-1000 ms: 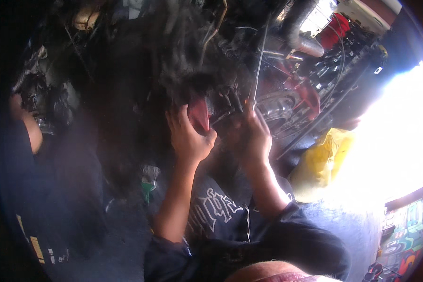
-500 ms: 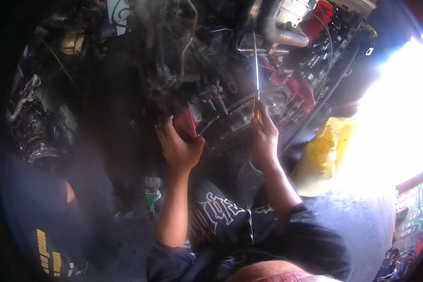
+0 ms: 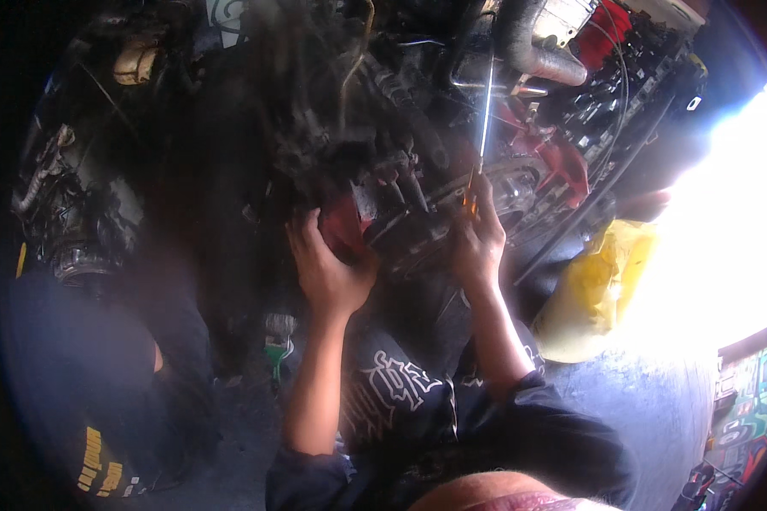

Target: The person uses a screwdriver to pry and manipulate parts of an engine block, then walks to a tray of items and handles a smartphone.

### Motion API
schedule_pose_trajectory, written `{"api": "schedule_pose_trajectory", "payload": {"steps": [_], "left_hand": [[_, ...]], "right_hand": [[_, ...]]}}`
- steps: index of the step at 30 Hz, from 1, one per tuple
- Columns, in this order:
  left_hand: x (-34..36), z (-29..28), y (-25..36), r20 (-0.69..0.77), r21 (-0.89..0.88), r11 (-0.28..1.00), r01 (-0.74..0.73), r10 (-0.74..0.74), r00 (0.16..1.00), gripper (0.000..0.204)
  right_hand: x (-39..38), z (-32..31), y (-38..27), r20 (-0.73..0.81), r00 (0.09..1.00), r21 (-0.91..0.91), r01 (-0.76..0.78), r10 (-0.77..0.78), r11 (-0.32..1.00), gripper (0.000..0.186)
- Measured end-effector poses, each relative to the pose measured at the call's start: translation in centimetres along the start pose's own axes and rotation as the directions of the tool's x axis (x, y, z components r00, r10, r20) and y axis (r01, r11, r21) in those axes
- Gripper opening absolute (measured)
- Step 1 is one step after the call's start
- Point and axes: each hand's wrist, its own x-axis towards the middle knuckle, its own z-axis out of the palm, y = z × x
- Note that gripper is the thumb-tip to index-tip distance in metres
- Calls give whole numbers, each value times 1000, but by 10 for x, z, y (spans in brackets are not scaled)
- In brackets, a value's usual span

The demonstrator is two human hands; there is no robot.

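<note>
A long-shafted screwdriver [image 3: 487, 115] with an orange handle is in my right hand [image 3: 481, 243], closed round the handle. Its thin bright shaft points up and away across the motorcycle parts, and the tip is lost among the dark pipes. My left hand [image 3: 336, 272] is closed round a dark red part [image 3: 343, 223] low on the machine, fingers on its left side and thumb at its right. Where that part joins the machine is too dark to tell. Just right of it is a spoked wheel [image 3: 507, 192], partly behind my right hand.
A yellow bag [image 3: 601, 285] stands at the right beside strong glare. A brush with a green handle [image 3: 277, 347] lies left of my left forearm. Another person's dark-clothed leg [image 3: 102, 358] is at the left. A silver exhaust pipe [image 3: 554, 64] crosses at the top.
The machine, the bag and the screwdriver shaft sit slightly further right in the picture. My left hand has closed in a little on the red part. My right hand keeps the screwdriver.
</note>
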Motion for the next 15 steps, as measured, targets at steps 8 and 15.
{"api": "schedule_pose_trajectory", "payload": {"steps": [8, 15], "left_hand": [[1, -7, 4, 94, -152, 985, 77, -63, 994, 84], [1, -17, 14, 25, 59, 998, 13, -14, 1000, 85]], "right_hand": [[26, -12, -25, 42, 986, -197, 165, -160, 966, 54], [-8, -19, 30, -28, 999, -19, -43, 42, 999, 56]]}}
